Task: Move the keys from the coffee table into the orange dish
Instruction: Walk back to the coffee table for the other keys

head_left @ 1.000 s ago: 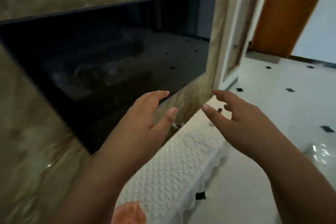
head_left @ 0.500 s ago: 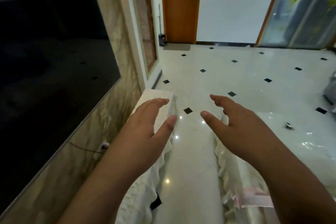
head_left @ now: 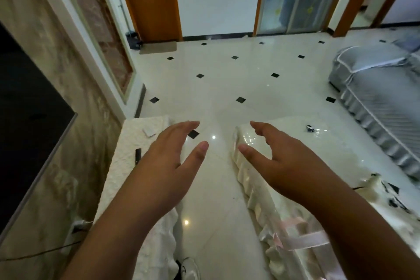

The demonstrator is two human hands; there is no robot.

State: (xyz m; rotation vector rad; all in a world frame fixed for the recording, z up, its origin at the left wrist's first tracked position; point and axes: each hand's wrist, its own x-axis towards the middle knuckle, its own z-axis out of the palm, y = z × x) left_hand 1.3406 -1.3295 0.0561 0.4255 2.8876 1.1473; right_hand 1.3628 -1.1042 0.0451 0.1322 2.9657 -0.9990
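Coffee table [head_left: 341, 161] under glossy cover, small dark keys [head_left: 309, 128] on top

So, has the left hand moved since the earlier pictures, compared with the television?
Yes. The left hand has swung right, away from the television, and now hangs over the white-covered bench.

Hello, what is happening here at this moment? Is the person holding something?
No, nothing is held. A person stands between two covered surfaces with both hands raised and open: the left hand over the white textured cloth, the right hand over the coffee table with its shiny plastic cover. A small dark object, possibly the keys, lies on the far part of that table, apart from both hands. The orange dish is not in view. So the task has not yet started.
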